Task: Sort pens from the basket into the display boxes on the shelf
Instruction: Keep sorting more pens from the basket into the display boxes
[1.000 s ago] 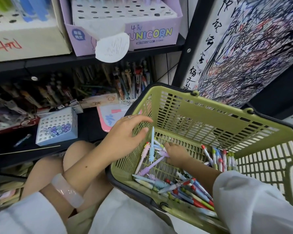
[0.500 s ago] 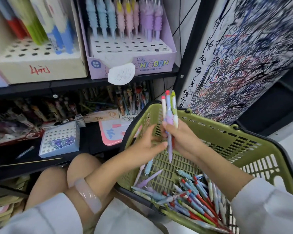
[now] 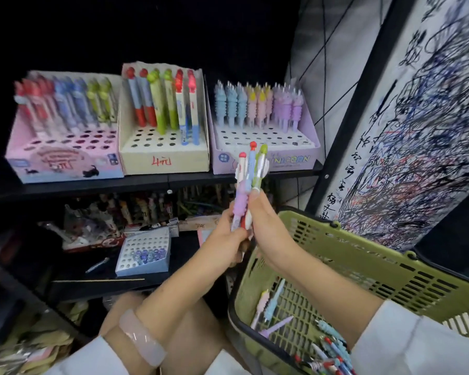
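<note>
A bunch of pens point(image 3: 251, 174) stands upright between both hands, in front of the shelf edge. My right hand point(image 3: 266, 223) grips the bunch from the right. My left hand point(image 3: 225, 239) holds its lower ends from the left. The green basket point(image 3: 363, 255) sits at the lower right with several more pens point(image 3: 328, 347) lying in it. On the shelf stand three display boxes: a pink one point(image 3: 63, 158) at the left, a cream one point(image 3: 163, 155) in the middle, a lilac unicorn one point(image 3: 266, 155) at the right, each partly filled.
Below the shelf a lower shelf holds a small white holed box point(image 3: 144, 253), a loose pen point(image 3: 97, 265) and a thin stick point(image 3: 98, 280). A scribbled test board point(image 3: 417, 131) leans at the right behind the basket. My knees are under my forearms.
Both hands came up out of the basket with the bunch of pens and now hold it higher, level with the shelf edge. The view has tilted up to the display boxes.
</note>
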Tool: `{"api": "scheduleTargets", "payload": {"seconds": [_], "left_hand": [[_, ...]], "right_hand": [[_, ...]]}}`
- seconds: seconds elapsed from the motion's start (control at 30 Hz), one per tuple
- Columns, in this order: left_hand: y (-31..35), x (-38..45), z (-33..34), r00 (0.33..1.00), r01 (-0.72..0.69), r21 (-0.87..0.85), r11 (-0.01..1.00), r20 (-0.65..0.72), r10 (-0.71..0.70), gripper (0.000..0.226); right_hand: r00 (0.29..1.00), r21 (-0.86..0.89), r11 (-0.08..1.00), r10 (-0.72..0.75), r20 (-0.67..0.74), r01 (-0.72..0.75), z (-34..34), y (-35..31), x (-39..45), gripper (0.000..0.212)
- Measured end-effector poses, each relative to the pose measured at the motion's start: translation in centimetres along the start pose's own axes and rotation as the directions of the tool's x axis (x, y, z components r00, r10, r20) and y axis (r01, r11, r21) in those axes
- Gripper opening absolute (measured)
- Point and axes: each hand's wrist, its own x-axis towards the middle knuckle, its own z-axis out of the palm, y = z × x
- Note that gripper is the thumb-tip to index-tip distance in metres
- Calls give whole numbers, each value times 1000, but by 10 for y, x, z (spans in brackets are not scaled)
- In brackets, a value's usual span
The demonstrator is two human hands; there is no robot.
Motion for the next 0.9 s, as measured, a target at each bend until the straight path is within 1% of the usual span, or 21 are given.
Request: {"api": "scheduleTargets", "payload": {"seconds": [0.07, 0.1, 0.17, 0.27, 0.3, 0.37, 0.43, 0.53, 0.63, 0.77, 0.9], "left_hand": [[2, -3, -14, 1000, 3, -23, 1000, -3, -3, 11], [1, -4, -21, 1000, -4, -11, 1000, -11, 4, 11], [-1, -6, -33, 998, -28, 10, 1000, -64, 28, 20], [-1, -9, -48, 980, -101, 21, 995, -172, 103, 35], [0, -10, -54, 969, -126, 27, 992, -213, 129, 38], [3, -12, -65, 950, -173, -26, 985, -269, 160, 35], [8, -13, -76, 945, -217, -57, 975, -263, 195, 28], [13, -14, -86, 936, -247, -22, 969, -263, 233, 22], [15, -16, -98, 922, -268, -7, 963, -293, 254, 26], [21, -18, -118, 907, -304, 56, 951, -289, 307, 23], [27, -15, -136, 890, -332, 47, 942, -316, 329, 23]], "right_hand": [[1000, 82, 997, 15, -3, -15, 12, -4, 2, 28], [1000, 92, 996, 15, -14, -14, 18, -7, 4, 28], [999, 40, 999, -2, -40, 4, 26, -12, 9, 26], [999, -48, 998, -39, -29, 37, 37, -18, 16, 20], [999, -79, 996, -43, -23, 41, 41, -20, 17, 20], [999, -118, 992, -38, 10, 39, 52, -19, 17, 20], [998, -134, 990, -38, 43, 44, 65, -17, 18, 22], [998, -126, 992, -26, 48, 32, 83, -16, 21, 24], [996, -100, 995, -10, 87, 18, 99, -20, 24, 24], [981, -86, 996, 12, 192, 4, 116, -27, 29, 33], [962, -33, 999, 38, 272, -30, 131, -37, 36, 32]]}}
